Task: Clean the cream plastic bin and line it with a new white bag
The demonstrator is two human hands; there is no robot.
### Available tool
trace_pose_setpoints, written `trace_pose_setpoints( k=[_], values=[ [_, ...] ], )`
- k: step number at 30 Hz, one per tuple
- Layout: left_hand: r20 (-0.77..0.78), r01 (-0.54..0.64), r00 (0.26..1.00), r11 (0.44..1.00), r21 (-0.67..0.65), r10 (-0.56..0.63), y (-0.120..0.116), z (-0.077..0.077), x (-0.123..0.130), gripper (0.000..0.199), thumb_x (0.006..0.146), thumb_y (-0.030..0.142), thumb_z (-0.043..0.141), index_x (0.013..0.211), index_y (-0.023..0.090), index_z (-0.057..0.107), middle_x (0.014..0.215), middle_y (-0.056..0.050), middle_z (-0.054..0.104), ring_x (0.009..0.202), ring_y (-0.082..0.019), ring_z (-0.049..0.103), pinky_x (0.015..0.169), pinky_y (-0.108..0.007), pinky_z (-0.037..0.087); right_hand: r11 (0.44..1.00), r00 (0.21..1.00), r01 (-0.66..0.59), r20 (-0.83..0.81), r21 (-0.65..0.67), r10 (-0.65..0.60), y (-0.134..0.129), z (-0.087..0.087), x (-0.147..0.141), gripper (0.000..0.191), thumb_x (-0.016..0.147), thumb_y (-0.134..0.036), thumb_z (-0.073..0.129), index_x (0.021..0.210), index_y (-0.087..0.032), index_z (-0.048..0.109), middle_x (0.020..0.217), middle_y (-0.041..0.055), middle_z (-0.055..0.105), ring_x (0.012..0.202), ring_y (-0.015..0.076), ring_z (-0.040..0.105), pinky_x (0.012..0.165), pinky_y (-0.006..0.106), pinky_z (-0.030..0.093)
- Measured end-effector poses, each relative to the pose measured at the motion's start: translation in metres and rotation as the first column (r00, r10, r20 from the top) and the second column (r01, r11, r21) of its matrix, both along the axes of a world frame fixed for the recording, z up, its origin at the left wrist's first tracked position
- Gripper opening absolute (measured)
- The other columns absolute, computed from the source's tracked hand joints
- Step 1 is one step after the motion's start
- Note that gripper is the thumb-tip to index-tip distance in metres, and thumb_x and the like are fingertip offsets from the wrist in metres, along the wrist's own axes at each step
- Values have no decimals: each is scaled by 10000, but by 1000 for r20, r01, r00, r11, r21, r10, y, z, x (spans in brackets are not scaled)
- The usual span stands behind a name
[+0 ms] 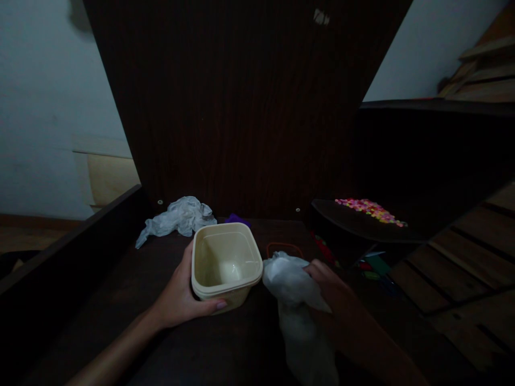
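Observation:
A cream square container (226, 258) without a lid is tilted so that its bare inside faces me. Around its left side and front wraps my left hand (183, 297), thumb along the front wall. Just to the right, my right hand (333, 292) grips a whitish plastic bag (295, 284), which hangs down toward the bottom of the view; what is in the bag cannot be made out. The fingers of my right hand are partly hidden by the bag. An orange-brown rim (285, 245) shows behind the bag.
Another crumpled white bag (181, 216) lies at the back left of the dark surface (132, 300), near a purple item (237, 219). On a dark shelf (341, 222) at the right is a row of small colourful pieces (372, 210). A dark panel (241, 107) stands behind.

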State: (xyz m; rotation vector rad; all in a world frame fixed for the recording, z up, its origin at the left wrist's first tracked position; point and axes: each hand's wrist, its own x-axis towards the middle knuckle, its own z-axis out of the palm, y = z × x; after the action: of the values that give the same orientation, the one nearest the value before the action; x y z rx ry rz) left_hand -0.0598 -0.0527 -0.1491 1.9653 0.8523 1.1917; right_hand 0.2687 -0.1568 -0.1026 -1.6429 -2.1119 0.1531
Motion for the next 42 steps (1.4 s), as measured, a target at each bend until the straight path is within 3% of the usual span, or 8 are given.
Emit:
trace_pose_setpoints(
  k=[2,4,8,12,18,25,33,42],
  values=[
    [6,1,1000,1000,1,-1,0,0,0,1164,663,505,881,1577,209,224,1451,-198,501,1353,-429,512,1128,-640,419,999,994,12,-106,34,-9,9,25,0,166,863,-290,483,919,-250,634,989,113,686,867,279,642,724,391,549],
    [7,1,1000,1000,-3,-1,0,1,0,1164,659,501,884,1574,209,226,1452,-198,498,1352,-427,512,1132,-638,416,995,980,77,-188,57,-65,27,46,4,142,872,-311,469,842,-246,591,860,77,656,736,245,601,649,361,515],
    [0,7,1000,1000,-19,-7,-1,2,-1,1165,666,472,883,1574,197,207,1442,-199,503,1347,-414,521,1132,-622,423,947,949,247,-247,204,-194,81,65,20,213,893,-337,444,946,-231,622,865,66,634,851,277,607,770,393,501],
    [-1,10,1000,999,-50,-10,-1,1,-1,1203,652,493,889,1584,194,189,1445,-202,507,1349,-413,525,1133,-615,428,902,961,277,-75,331,-267,138,62,33,290,885,-270,459,1088,-176,644,1029,145,617,984,331,565,888,443,464],
    [10,11,1000,999,-40,-10,-1,0,-1,1222,640,513,894,1592,211,189,1438,-198,522,1336,-415,538,1122,-612,442,963,967,182,142,199,-212,190,22,34,425,813,-132,496,1208,-135,652,1183,183,583,1143,360,496,1023,472,411],
    [37,26,999,998,-64,-24,-1,2,1,1192,643,505,887,1577,208,210,1408,-192,534,1328,-416,542,1125,-620,436,993,965,109,233,47,-117,205,-32,25,476,828,-127,506,1292,-107,612,1258,172,603,1223,326,493,1091,457,362],
    [49,24,999,998,-66,-21,-1,1,1,1177,641,501,890,1574,223,228,1382,-183,554,1297,-421,563,1092,-632,464,997,952,37,306,-73,-13,205,-18,32,558,854,-366,617,1358,-128,599,1368,198,558,1292,385,473,1104,503,352],
    [25,26,999,997,-71,-24,-2,2,0,1206,640,509,892,1586,208,207,1399,-194,547,1296,-423,562,1103,-633,453,986,926,-70,357,-154,121,196,-17,33,531,811,-211,604,1331,-106,610,1381,190,566,1293,341,490,1112,456,365]
  ],
)
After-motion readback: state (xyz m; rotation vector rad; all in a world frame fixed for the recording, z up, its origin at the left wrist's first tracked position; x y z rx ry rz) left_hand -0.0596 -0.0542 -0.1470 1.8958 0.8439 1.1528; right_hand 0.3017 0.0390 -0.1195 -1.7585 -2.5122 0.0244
